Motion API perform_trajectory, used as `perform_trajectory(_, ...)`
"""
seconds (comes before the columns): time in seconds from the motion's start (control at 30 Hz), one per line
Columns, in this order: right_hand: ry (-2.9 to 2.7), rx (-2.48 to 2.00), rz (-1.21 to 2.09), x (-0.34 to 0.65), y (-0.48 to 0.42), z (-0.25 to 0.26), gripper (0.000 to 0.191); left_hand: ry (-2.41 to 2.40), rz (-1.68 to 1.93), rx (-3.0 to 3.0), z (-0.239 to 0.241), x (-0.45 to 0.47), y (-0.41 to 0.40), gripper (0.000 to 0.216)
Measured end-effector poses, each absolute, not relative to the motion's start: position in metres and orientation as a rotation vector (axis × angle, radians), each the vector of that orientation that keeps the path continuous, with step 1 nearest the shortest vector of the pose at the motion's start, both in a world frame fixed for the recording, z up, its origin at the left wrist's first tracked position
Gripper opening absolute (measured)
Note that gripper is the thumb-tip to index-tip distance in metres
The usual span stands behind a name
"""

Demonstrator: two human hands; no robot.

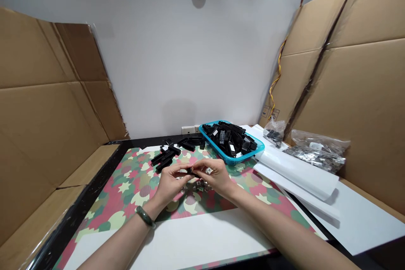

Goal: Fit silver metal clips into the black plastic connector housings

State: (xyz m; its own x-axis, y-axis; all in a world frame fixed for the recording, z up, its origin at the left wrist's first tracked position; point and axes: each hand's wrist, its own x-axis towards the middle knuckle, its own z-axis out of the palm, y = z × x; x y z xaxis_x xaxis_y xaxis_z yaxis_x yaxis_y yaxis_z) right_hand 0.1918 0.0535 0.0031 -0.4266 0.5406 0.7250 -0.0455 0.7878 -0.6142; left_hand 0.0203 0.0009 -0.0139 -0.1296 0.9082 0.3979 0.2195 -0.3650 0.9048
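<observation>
Between the fingertips of both hands is a small black plastic part (190, 171), mostly covered by the fingers. My left hand (172, 180) pinches its left side, and my right hand (215, 176) grips it from the right. Some small silvery metal pieces (202, 185) lie on the patterned mat just below the hands, with one shiny bit showing by the right fingers. Beyond the left hand is a loose pile of black plastic pieces (166, 156). A blue tray (232, 161) heaped with similar black pieces stands behind the right hand.
A camouflage-patterned mat (126, 185) covers the table, with a white sheet (196, 240) along its front. Rolled white paper (297, 173) and clear bags of metal parts (316, 156) lie at the right. Cardboard walls (41, 93) flank both sides; a socket (188, 130) sits on the back wall.
</observation>
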Motion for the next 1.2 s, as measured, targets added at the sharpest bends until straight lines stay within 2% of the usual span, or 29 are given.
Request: perform_trajectory(1.2, -1.976, -0.228, 0.394, 0.193, 0.052, 0.0086, 0.006, 1.241, 1.505, 1.491, -0.0056, 0.0215, -0.0017, 0.027)
